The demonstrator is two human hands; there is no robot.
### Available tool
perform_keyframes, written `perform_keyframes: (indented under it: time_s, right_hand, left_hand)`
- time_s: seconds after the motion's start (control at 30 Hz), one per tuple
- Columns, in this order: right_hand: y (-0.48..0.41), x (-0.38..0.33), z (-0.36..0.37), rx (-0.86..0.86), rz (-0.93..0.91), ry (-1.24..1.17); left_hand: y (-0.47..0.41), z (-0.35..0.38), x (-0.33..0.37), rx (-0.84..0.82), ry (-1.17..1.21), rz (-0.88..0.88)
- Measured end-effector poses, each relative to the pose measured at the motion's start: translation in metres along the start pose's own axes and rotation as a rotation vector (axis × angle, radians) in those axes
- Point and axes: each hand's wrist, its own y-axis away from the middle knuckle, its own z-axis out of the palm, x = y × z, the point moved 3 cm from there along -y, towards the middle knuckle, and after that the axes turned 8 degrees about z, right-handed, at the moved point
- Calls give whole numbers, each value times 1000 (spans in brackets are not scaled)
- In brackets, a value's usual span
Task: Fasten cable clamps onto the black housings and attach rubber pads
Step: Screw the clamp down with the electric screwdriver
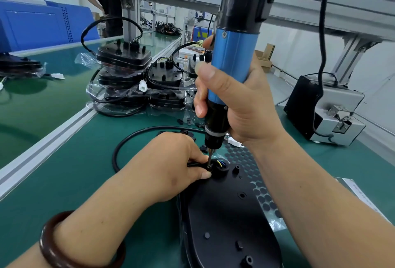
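While beneath screwdriver (232,60), clamp (210,166) between fingers (204,175)

A housing (230,214) lies on the table (85,178) nearest the viewer, over a rubber pad sheet (241,156) on its right; at its far end the left hand (171,161) pinches a cable (149,128) that loops away leftward; the right hand (235,101) holds a screwdriver (233,54) upright above; bagged housing stacks (124,71) sit behind; a control box (333,114) sits far right.

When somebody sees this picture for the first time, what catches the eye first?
The blue-and-black electric screwdriver fills the centre, gripped by the right hand. Its tip meets the cable clamp, which the left hand pinches at the far end of the black housing. Behind, left, lie stacked housings in clear bags.
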Motion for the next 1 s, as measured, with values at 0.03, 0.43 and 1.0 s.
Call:
perform_keyframes:
  time_s: [0.03, 0.43, 1.0]
  right_hand:
    - [0, 0, 0, -5, 3, -10]
    - [-2, 0, -2, -40, 6, -66]
    - [-6, 4, -2, -45, 6, -87]
  left_hand:
    - [0, 0, 0, -3, 1, 3]
    - [1, 0, 1, -13, -1, -6]
    - [0, 3, 0, 34, 4, -38]
